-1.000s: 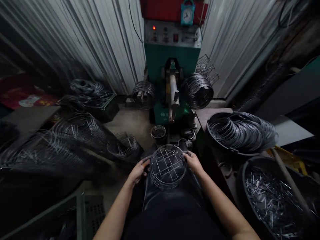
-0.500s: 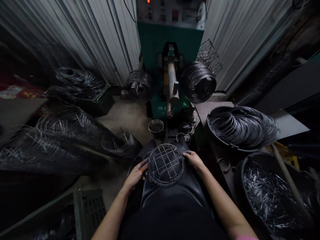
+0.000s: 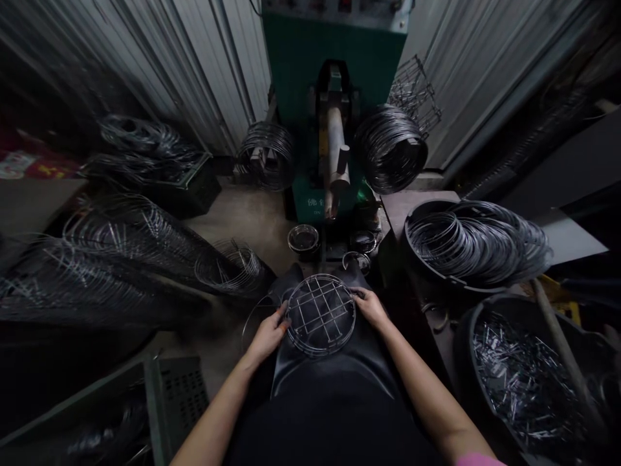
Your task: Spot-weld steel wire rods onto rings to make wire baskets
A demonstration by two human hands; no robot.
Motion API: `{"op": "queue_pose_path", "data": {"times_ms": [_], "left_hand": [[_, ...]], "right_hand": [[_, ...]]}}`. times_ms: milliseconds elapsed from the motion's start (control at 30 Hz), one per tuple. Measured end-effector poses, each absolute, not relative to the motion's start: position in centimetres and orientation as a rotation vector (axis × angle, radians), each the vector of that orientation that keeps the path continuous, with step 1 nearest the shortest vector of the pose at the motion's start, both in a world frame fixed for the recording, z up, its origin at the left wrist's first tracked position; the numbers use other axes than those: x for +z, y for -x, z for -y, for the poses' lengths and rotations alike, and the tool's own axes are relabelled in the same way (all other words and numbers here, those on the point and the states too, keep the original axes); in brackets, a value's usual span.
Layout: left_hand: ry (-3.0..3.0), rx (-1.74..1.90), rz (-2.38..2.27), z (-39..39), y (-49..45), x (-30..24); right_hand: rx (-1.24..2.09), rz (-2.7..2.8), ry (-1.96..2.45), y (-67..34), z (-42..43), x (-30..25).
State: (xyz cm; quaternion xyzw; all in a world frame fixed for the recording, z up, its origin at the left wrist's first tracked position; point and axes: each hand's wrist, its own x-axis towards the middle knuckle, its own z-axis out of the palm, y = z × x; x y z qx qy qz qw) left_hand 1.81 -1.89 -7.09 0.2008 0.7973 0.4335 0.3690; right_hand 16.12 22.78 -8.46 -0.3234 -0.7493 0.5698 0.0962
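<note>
A round wire grid basket (image 3: 320,315) rests on the dark apron over my lap, its crossed wires facing up. My left hand (image 3: 268,334) grips its left rim with the fingers curled on the ring. My right hand (image 3: 371,307) holds the right rim in the same way. A second loose wire ring (image 3: 252,317) shows just left of the basket, under my left hand.
A green machine (image 3: 334,97) with a metal arm stands ahead, with wire coils (image 3: 391,147) on both sides. A black tub of wire rings (image 3: 473,243) and a tub of short wire pieces (image 3: 524,382) stand at right. Stacked wire baskets (image 3: 121,259) lie at left. A small cup (image 3: 303,238) sits on the floor.
The view has tilted down, so the machine's clock and panel left the frame. Both hands stay on the basket, and my left hand has closed tighter on the rim.
</note>
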Motion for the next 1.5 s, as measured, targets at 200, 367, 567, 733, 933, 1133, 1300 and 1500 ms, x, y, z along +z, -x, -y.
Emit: {"op": "queue_pose_path", "data": {"times_ms": [200,367,567,733,933,1133,1300,1500], "left_hand": [[-0.684,0.883,-1.953,3.1,-0.7,-6.4],[-0.771,0.709,-1.981,3.1,-2.2,-5.9],[-0.7,0.458,-2.375,1.5,-5.8,-6.0],[-0.711,0.427,-2.477,1.0,-6.6,-6.0],[-0.739,0.47,-2.459,1.3,-6.7,-5.0],[-0.825,0.399,-2.386,1.0,-5.2,-4.5],[-0.795,0.39,-2.353,0.2,-4.0,-5.1],[-0.708,0.983,-1.829,2.0,-1.6,-5.4]], "right_hand": [[1.722,2.291,0.927,-16.9,-23.0,-8.5],[1.796,2.244,0.929,-17.2,-23.0,-8.8],[1.727,2.255,0.944,-17.5,-22.7,-9.3],[1.61,2.22,0.971,-17.1,-22.4,-10.0],[1.647,2.151,0.891,-17.7,-21.4,-8.9],[1.639,2.092,0.973,-18.6,-20.9,-9.2],[1.723,2.075,1.027,-17.8,-22.1,-9.4],[1.914,1.996,1.196,-17.4,-22.7,-8.5]]}}
